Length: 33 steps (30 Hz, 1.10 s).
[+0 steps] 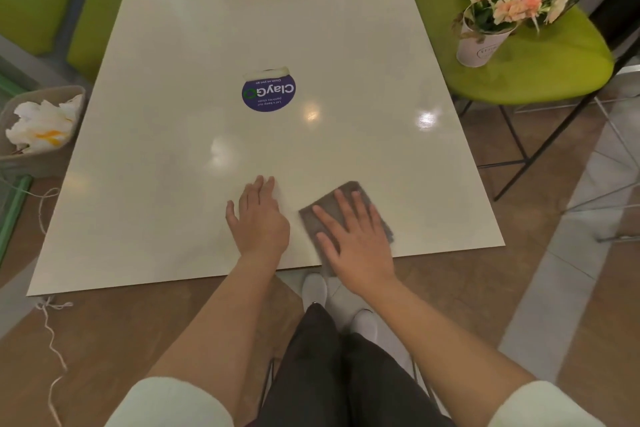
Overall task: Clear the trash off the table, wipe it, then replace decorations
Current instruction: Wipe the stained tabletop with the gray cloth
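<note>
The right hand lies flat, fingers straight and spread wide, pressing on a folded grey cloth near the front edge of the square, glossy cream worktop. The cloth extends beyond the fingertips on the far side of the hand, and its near corner reaches the worktop's front edge under the palm.

The left hand rests just beside the cloth, to the left of the right hand, apart from it. Its fingers are straight and held close together, palm down on the bare worktop surface; it holds nothing.

Well beyond both hands, at the centre of the worktop, a round dark-blue sticker with white lettering is fixed to the surface; its far edge is peeled or torn.

Far to the right of the right hand, off the worktop, a white pot of peach and cream artificial flowers stands upright on the seat of a lime-green chair with black metal legs.

Far to the left of the left hand, beside the worktop's left edge, a grey fabric bin on the floor contains crumpled white paper trash.

Below the hands, dark trousers and white shoes show at the worktop's front edge.
</note>
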Tool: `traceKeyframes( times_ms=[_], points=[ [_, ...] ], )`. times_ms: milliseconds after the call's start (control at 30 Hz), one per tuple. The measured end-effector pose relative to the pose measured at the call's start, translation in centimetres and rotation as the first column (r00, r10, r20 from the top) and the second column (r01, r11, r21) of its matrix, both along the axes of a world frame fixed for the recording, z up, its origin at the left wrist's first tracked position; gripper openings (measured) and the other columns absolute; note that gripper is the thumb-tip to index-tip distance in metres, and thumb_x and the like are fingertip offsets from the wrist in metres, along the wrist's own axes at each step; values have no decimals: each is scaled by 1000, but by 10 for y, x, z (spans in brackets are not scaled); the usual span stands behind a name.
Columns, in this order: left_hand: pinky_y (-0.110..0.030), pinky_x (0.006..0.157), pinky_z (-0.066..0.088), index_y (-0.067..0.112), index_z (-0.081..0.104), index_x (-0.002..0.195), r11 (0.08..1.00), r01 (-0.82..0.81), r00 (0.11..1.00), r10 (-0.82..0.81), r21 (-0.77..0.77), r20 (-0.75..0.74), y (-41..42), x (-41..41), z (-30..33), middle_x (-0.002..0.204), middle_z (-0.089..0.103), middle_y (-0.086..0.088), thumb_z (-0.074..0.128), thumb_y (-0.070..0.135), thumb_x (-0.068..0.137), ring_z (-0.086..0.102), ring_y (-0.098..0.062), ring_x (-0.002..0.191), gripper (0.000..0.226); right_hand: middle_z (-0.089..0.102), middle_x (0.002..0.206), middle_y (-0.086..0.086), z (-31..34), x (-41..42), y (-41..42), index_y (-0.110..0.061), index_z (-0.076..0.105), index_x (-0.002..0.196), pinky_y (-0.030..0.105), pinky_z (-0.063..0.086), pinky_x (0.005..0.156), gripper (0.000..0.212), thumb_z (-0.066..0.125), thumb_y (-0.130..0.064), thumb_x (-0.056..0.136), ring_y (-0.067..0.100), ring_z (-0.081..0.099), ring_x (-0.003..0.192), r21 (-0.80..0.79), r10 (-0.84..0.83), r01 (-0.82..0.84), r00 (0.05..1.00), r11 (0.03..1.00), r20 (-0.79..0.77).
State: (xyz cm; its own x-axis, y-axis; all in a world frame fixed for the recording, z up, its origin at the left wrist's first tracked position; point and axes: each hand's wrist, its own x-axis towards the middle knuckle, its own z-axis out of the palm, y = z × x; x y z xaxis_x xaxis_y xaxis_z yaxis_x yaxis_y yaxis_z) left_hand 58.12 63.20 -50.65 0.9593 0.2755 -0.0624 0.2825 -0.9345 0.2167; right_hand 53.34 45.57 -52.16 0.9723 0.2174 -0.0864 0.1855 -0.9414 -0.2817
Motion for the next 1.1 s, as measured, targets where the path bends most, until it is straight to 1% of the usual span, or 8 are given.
traceKeyframes(
  times_ms=[233,433,567,667,867,933,1033,1100],
  points=[
    [-39,119,3,31,29,151,999,-8,999,6,-31,-48,0,3,7,159,23,11,28,18,104,17,-10,147,49,15,163,5,-1,-8,-133,-41,22,153,48,7,122,59,12,-59,98,29,6,151,-93,-478,478,878,874,17],
    [-38,118,12,30,37,148,999,36,997,-38,-38,-60,7,9,20,157,29,8,31,17,102,29,-15,141,49,16,162,14,-2,9,-108,-29,26,154,56,6,120,60,14,-50,99,37,10,149,-58,-685,685,728,727,19],
    [-35,117,15,31,40,147,998,41,998,-43,-48,-50,12,11,23,156,31,9,34,13,99,32,-15,139,51,3,164,13,5,15,-29,-31,11,157,52,-4,120,66,2,-53,96,35,-2,150,-98,-454,450,890,888,-32],
    [-33,111,20,31,44,144,998,44,999,-44,-47,-2,13,12,22,152,37,9,39,9,94,36,-17,135,55,1,164,12,6,18,30,-31,12,156,51,-8,119,61,8,-50,99,33,-7,150,-25,-219,218,975,976,-34],
    [-32,98,26,29,52,137,995,76,991,-68,-70,114,16,8,12,143,48,8,47,3,84,42,-20,126,60,8,164,0,-1,29,38,-43,22,152,45,-4,122,52,22,-54,102,24,-2,152,48,104,-104,995,993,-1],
    [-32,98,25,29,53,136,992,95,988,-83,-87,131,20,9,11,142,49,9,45,0,82,43,-19,124,62,4,164,-3,-3,40,17,-47,17,152,42,-5,122,51,21,-56,102,21,-6,152,19,52,-52,999,998,-4],
    [-30,100,26,30,54,135,983,136,985,-120,-124,126,29,10,11,140,51,12,44,-2,84,44,-17,123,61,3,165,0,-2,57,-8,-41,13,155,41,-8,122,57,18,-59,101,22,-9,151,-10,-171,171,985,985,0],
    [-29,99,33,30,54,136,954,140,986,-110,-266,122,34,11,13,134,57,10,41,-2,88,49,-17,120,59,3,165,2,0,61,-13,-36,12,156,42,-9,121,65,16,-64,97,23,-7,151,-35,-283,283,959,959,-3]
  ],
)
